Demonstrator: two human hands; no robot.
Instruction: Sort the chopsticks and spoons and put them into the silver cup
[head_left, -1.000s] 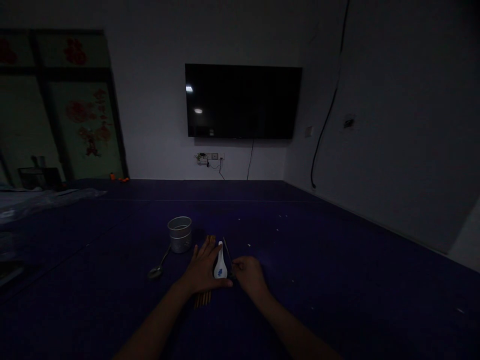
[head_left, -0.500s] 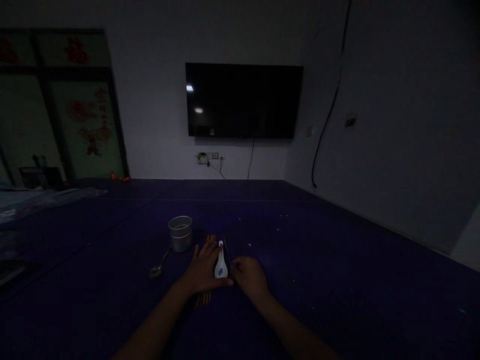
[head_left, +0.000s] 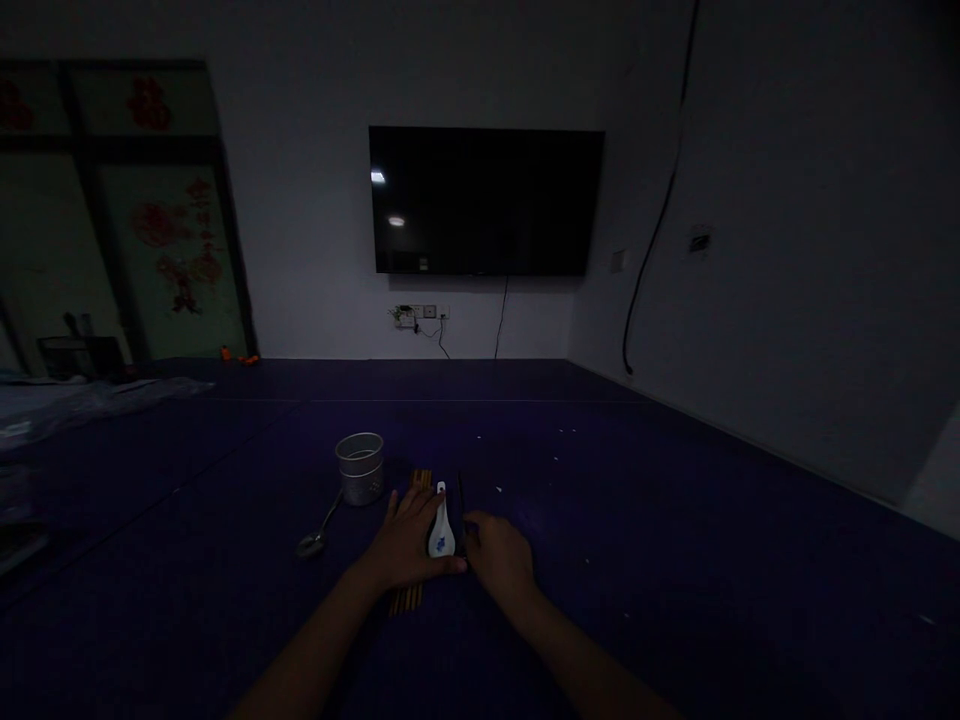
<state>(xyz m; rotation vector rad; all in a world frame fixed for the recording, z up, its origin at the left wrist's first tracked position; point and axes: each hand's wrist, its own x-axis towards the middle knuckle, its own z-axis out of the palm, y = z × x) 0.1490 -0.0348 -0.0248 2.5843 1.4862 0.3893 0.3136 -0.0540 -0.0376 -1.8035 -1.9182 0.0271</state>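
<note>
My left hand [head_left: 405, 540] lies spread across several wooden chopsticks [head_left: 406, 600], whose ends show above and below it. Between its thumb and forefinger sits a white soup spoon [head_left: 442, 535] with a blue pattern, handle pointing away from me. To the right of the spoon, my right hand [head_left: 499, 555] is closed at the fingertips on a thin dark utensil [head_left: 460, 493]. Its narrow handle points away; its lower end is hidden, so its kind is unclear. Left of my hands stand a metal cup [head_left: 361, 470] and, beside it, a metal spoon [head_left: 319, 535].
The purple floor covering [head_left: 675, 560] carries small white scraps [head_left: 499, 489]. Clear plastic sheeting [head_left: 112, 400] lies at the left. A television [head_left: 487, 200] hangs on the far wall, with sockets [head_left: 420, 313] below. A black cable [head_left: 660, 220] runs down the right wall.
The thin utensil's far end has swung slightly right, away from the white spoon, with my right hand closed at it. My left hand has stayed in place.
</note>
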